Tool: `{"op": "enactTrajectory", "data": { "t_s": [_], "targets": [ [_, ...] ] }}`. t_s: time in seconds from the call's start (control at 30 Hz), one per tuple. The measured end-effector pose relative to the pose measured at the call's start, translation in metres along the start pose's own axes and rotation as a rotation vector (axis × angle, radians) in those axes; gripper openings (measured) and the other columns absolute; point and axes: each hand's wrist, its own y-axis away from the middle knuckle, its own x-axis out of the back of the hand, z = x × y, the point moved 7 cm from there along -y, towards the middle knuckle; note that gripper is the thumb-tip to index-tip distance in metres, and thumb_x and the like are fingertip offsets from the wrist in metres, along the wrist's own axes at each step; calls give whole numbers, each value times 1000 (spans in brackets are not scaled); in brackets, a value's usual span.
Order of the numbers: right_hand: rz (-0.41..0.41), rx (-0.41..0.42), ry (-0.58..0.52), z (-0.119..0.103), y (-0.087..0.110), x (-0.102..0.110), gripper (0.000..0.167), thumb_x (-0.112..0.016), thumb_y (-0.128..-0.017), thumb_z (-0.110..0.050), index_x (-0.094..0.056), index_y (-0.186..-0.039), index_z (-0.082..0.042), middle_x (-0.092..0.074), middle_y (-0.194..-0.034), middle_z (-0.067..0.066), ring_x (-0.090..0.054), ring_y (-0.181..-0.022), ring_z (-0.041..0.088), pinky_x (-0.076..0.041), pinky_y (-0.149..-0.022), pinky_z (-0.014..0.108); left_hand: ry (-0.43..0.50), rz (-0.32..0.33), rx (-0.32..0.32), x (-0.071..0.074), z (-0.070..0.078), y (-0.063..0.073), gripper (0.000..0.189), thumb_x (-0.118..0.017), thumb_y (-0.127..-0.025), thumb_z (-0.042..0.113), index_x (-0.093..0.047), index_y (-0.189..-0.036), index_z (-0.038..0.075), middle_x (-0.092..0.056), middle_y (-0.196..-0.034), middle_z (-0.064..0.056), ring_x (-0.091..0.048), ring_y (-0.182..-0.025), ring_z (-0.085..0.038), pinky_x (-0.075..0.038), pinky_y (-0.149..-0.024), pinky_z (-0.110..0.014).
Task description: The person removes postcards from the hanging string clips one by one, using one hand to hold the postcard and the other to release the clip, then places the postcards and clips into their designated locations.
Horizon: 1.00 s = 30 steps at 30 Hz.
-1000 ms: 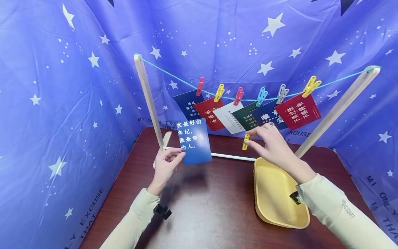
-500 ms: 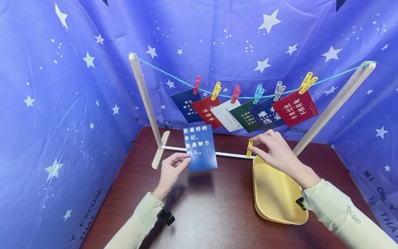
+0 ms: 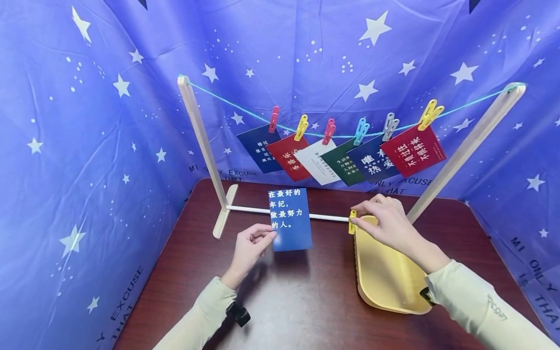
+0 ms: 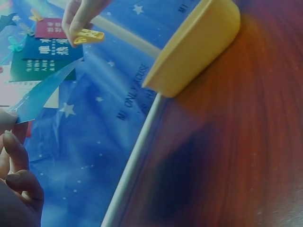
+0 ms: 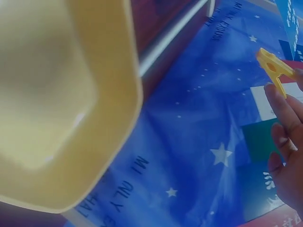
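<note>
Between thumb and fingers, my left hand (image 3: 251, 250) pinches the left edge of a blue card (image 3: 292, 238) with white lettering, held upright above the table. My right hand (image 3: 389, 226) pinches a yellow clothespin (image 3: 352, 222) just beyond the left rim of the yellow basin. In the right wrist view the clothespin (image 5: 273, 68) sits between thumb and fingertips, its two legs spread. Card and clothespin are apart. Behind them, several cards hang from a teal string (image 3: 227, 103), among them a white card (image 3: 318, 163) and a red card (image 3: 413, 150), each held by a coloured clothespin.
The string runs between a left wooden post (image 3: 203, 141) and a right wooden post (image 3: 468, 150). A white rod (image 3: 247, 209) joins their bases low over the brown table (image 3: 280, 301). Below my right forearm stands the yellow basin (image 3: 380, 296). A starry blue curtain (image 3: 144, 116) surrounds the table.
The blue card has moved right and down with my left hand. My right hand has lowered the yellow clothespin a little. The head view has shifted slightly; the hanging cards stay on the string.
</note>
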Motion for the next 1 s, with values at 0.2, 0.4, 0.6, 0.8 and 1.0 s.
{"op": "enactTrajectory", "data": {
  "t_s": [0.2,0.4,0.6,0.8,1.0],
  "targets": [
    [-14,18,28,4,14,-9,21,-88,-79,-19,-78,-98,-15,-73,-82,-6,-52,-80,14,-28,-81,49,-19,-33,31,-4,-11,4,15,-73,-92,-5,-69,-103,-15,-71,-76,8,-43,-44,-2,-35,-44,-16],
    [-39,-6,16,10,25,-15,20,-88,-80,-17,-78,-97,-13,-71,-82,-6,-55,-80,15,-37,-89,51,-29,-44,73,-5,-18,3,16,-73,-92,-5,-69,-104,-16,-72,-76,3,-44,-45,-3,-36,-46,-16],
    [-53,-39,39,16,38,-20,22,-88,-80,-18,-77,-99,-15,-71,-83,-9,-53,-80,12,-44,-65,33,-33,-61,144,-11,-30,8,17,-74,-92,-4,-69,-103,-15,-74,-79,-6,-45,-45,-3,-37,-45,-16],
    [-52,-9,24,18,50,-24,24,-88,-77,-15,-76,-97,-13,-72,-82,-10,-52,-78,12,-43,-64,32,-51,-101,197,-18,-43,17,17,-74,-92,-3,-69,-103,-15,-72,-74,1,-44,-44,-4,-37,-44,-16],
    [-69,-24,16,24,57,-27,24,-89,-76,-16,-76,-96,-13,-71,-81,-11,-55,-80,14,-46,-77,41,-90,-105,232,-23,-52,22,18,-75,-90,-2,-69,-101,-15,-74,-76,-8,-48,-48,-4,-38,-46,-16]
  ]
}}
